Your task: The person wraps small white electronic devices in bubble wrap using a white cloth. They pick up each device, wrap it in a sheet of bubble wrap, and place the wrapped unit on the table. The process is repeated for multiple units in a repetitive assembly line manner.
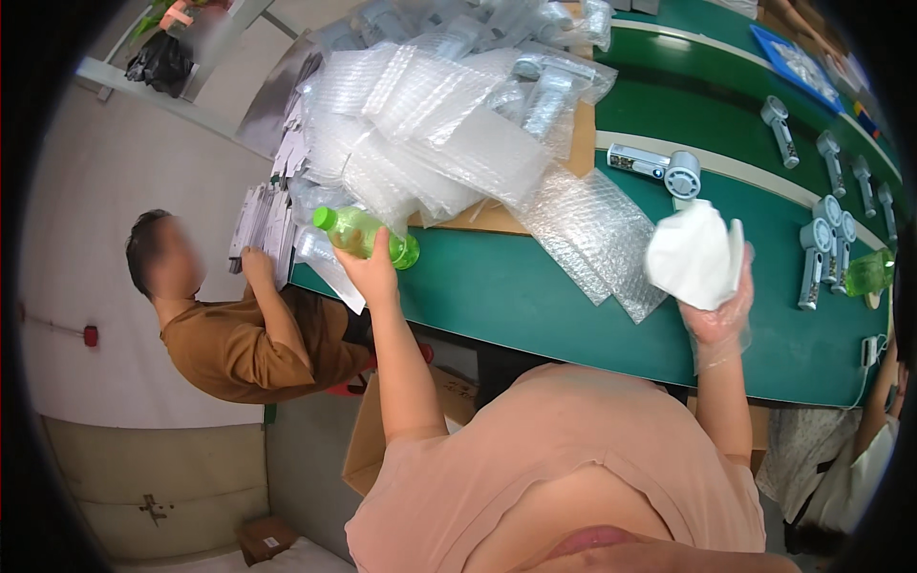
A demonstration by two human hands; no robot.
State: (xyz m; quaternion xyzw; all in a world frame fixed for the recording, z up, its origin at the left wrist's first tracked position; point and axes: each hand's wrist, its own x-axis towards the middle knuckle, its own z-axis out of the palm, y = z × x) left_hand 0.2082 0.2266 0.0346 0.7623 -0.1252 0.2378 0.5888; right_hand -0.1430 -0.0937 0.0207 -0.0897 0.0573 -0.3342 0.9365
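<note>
My left hand (373, 275) is closed around a green plastic bottle (355, 232) with a green cap, tilted over the table's near left edge. My right hand (721, 323), in a thin transparent glove, grips a folded white cloth (693, 256) above the green table (535, 320). The cloth hides most of the right fingers. Just beyond it lies a grey handheld fan (682, 175) with a round head. Flat bubble-wrap sleeves (597, 234) spread between my hands.
A big heap of bubble-wrap bags (420, 115) covers the table's back left. More handheld fans (815, 250) and another green bottle (869, 273) stand at right, near a blue tray (793, 62). On the left, a person in brown (239, 349) handles papers (261, 224).
</note>
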